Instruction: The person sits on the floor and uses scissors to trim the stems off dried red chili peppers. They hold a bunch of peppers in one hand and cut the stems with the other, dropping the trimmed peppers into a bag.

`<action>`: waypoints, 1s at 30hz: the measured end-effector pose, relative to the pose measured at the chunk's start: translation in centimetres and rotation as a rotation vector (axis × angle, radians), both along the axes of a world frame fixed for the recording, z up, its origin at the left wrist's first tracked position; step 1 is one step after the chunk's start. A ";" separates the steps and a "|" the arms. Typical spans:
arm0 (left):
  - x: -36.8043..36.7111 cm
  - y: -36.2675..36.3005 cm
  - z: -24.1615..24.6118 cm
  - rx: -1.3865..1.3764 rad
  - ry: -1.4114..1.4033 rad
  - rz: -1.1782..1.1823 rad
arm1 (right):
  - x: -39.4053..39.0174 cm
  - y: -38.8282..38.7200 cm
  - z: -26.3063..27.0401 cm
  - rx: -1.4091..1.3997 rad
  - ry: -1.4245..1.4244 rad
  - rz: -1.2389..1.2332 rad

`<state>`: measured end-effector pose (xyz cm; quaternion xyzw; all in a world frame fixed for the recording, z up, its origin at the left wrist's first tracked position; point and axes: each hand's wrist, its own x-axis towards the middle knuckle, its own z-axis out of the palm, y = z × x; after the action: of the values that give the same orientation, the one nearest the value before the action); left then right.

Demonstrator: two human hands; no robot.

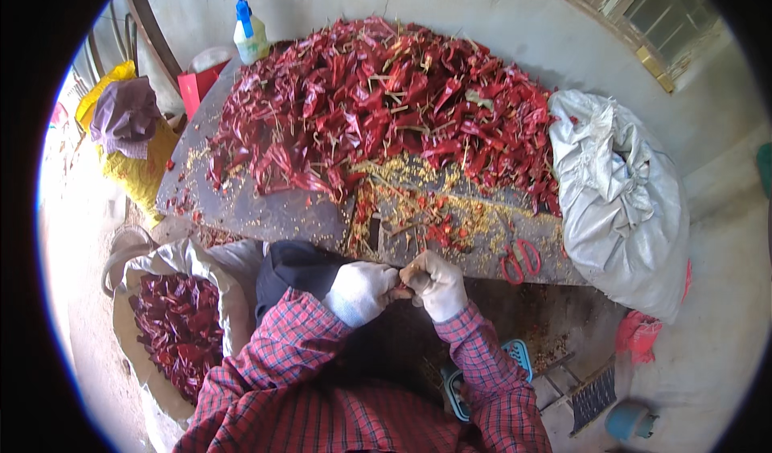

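Observation:
My left hand [365, 287] and my right hand [437, 284], both in white work gloves, meet at the table's near edge. Their fingers pinch a dark red piece of dried chili pepper [400, 285], mostly hidden by the gloves. The right glove is stained brown at the fingertips. Beyond them a big heap of dried red chili peppers [386, 103] with stalks covers the back of the dark table [283, 214]. Pale seeds [476, 211] and red scraps lie strewn in front of the heap. Red-handled scissors [520, 261] rest at the near edge, right of my right hand.
An open white sack [123, 326] of dried chilies stands at my left. A full white woven sack [627, 211] leans at the table's right end. A spray bottle [250, 39] stands at the back left. Low on the right are a light-blue plastic basket [523, 356] and a stool [594, 395].

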<state>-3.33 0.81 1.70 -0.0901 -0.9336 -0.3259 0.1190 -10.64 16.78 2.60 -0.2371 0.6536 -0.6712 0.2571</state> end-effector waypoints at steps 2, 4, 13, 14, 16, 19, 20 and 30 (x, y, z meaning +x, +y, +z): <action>0.3 -0.1 0.1 -0.152 0.064 -0.065 | -0.4 0.5 -0.9 -0.293 -0.498 0.109; 0.3 0.3 0.2 -0.135 0.111 -0.079 | -0.4 0.5 -2.4 -0.326 -0.597 0.043; 2.8 -1.0 0.1 1.713 -0.258 0.031 | -4.2 -4.6 -6.4 0.587 0.712 0.145; 2.8 -1.5 0.2 1.771 -0.270 0.073 | -5.3 -6.4 -8.3 0.425 0.573 0.103; 3.1 -2.5 0.0 1.784 -0.239 0.097 | -5.8 -10.9 -6.7 0.470 0.631 -0.024; 3.0 -3.6 1.0 1.764 -0.258 0.152 | -8.7 -15.5 -7.6 0.654 1.146 -0.077; 3.2 -3.9 1.4 1.771 -0.270 0.167 | -9.4 -16.2 -8.5 0.623 1.124 -0.034; 2.8 -3.8 0.5 1.715 -0.240 0.492 | -11.1 -17.2 -8.1 -0.231 -0.113 -0.517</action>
<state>-0.55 -2.95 2.15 0.2667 -0.3687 -0.8832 0.1134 -21.70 -0.39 -5.54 -0.0522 0.5963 -0.7966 0.0848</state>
